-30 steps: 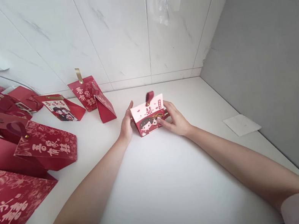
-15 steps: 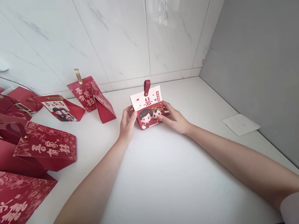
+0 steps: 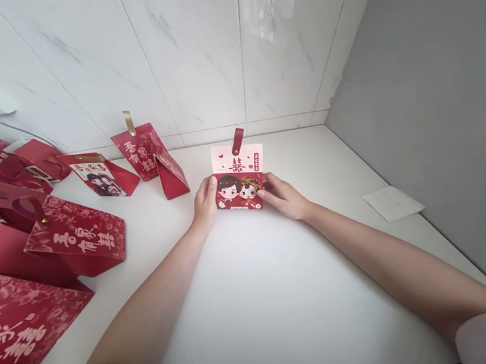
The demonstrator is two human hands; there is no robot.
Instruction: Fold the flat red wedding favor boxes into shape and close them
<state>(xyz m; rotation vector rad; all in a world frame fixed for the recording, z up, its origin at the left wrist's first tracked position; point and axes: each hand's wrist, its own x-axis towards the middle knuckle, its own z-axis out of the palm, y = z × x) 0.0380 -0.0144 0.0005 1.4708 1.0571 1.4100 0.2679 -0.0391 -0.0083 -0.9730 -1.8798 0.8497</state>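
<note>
Between my hands is a small red and pale pink gift box [image 3: 238,176] with two cartoon figures on its front and a dark red strap at the top. My left hand [image 3: 205,204] grips its left side, thumb on the front edge. On the right side my right hand [image 3: 283,195] holds it, with the thumb on the lower front and the other fingers partly hidden behind. The printed front faces me.
A white table [image 3: 264,303] lies under my arms, with a tiled wall behind. Several red gift boxes, including one with flower print [image 3: 81,235], crowd the left. A white paper [image 3: 392,203] lies near the right edge, beside a grey panel [image 3: 455,107].
The gift box's lower front has turned and shifted slightly left and shows more squarely. My left thumb has moved up along its edge. Both hands keep hold.
</note>
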